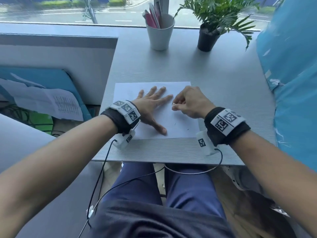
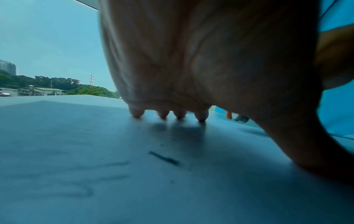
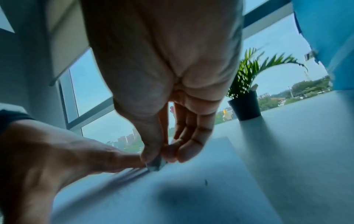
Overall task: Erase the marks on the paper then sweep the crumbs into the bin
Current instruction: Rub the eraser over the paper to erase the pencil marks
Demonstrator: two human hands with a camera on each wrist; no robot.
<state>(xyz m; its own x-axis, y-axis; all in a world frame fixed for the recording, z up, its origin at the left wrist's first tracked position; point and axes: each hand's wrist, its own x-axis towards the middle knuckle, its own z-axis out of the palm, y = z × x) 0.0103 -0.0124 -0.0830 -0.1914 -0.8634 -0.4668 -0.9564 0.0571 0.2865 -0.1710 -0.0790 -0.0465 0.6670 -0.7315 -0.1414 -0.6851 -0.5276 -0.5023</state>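
A white sheet of paper (image 1: 180,121) lies on the grey desk (image 1: 214,79). My left hand (image 1: 152,102) lies flat on the sheet with fingers spread, holding it down. My right hand (image 1: 187,102) pinches a small white eraser (image 1: 173,105) between thumb and fingers, its tip against the paper just right of my left index finger. In the right wrist view the eraser (image 3: 156,164) touches the sheet beside faint pencil lines (image 3: 132,172). Small dark crumbs (image 1: 175,124) lie on the near part of the paper. A dark crumb (image 2: 164,158) also lies under my left palm.
A white cup of pens (image 1: 160,31) and a potted plant (image 1: 208,37) stand at the desk's far edge by the window. A blue wrapped object (image 1: 295,74) borders the desk on the right. Papers on a blue board (image 1: 51,100) sit lower left. No bin is in view.
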